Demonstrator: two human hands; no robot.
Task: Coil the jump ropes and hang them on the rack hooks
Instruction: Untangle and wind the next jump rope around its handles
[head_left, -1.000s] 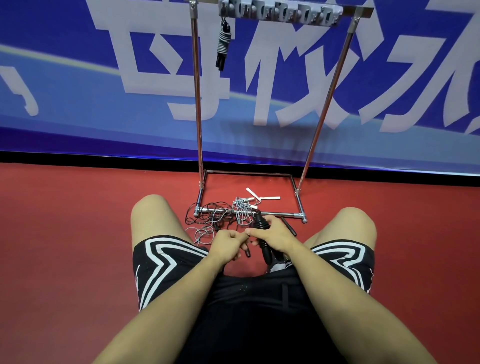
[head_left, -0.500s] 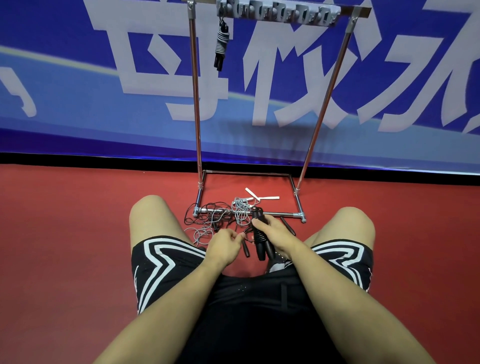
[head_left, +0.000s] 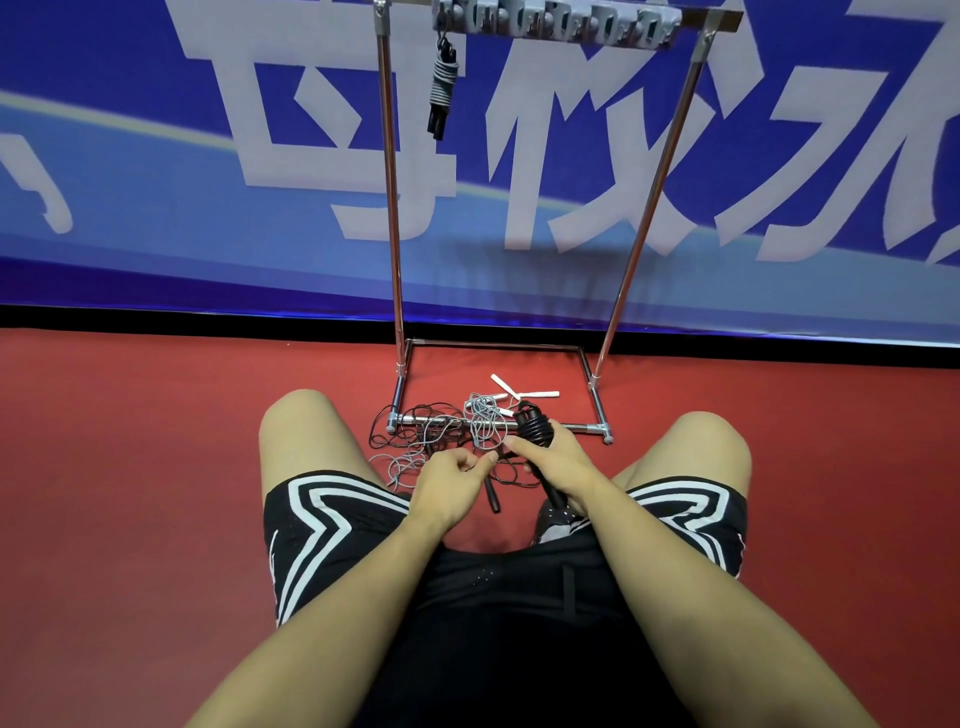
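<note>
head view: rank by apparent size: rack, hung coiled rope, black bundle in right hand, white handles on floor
1. rack
2. hung coiled rope
3. black bundle, partly hidden by the right hand
4. white handles

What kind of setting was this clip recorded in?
Probably a sports hall or gym. The floor is red court-type surfacing, a big blue printed banner lines the wall, and a metal rack with a row of hooks holds one coiled jump rope, with more ropes tangled at its base.
</note>
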